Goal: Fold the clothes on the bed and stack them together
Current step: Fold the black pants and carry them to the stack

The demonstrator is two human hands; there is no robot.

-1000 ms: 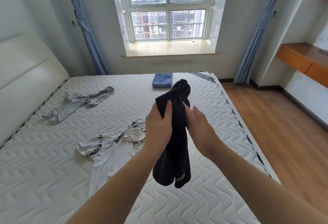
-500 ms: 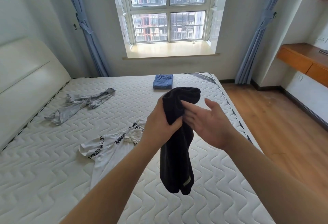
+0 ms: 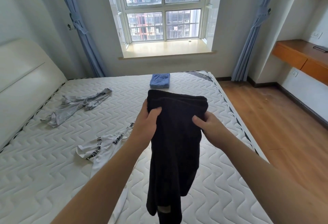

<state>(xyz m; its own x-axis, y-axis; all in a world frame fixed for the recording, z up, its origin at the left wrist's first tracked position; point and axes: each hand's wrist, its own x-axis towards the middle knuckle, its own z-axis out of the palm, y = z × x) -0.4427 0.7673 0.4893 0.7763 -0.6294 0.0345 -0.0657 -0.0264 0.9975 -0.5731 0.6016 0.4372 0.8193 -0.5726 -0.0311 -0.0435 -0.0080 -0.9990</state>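
A dark navy garment (image 3: 174,144) hangs in the air above the white quilted mattress (image 3: 44,170). My left hand (image 3: 148,120) grips its upper left edge and my right hand (image 3: 208,123) grips its upper right edge, so the top is spread wide between them. A white T-shirt with black lettering (image 3: 99,145) lies crumpled on the bed to the left of my left arm. A grey garment (image 3: 78,106) lies unfolded farther left. A folded blue denim piece (image 3: 159,80) sits near the far edge of the bed.
A white padded headboard (image 3: 23,81) runs along the left. The wooden floor (image 3: 276,126) lies to the right of the bed, with an orange wall shelf (image 3: 301,58) beyond. A window with a sill (image 3: 165,49) and blue curtains faces me.
My right hand has taken hold of the dark garment's top edge. Both hands have moved apart, spreading the bunched top wide.
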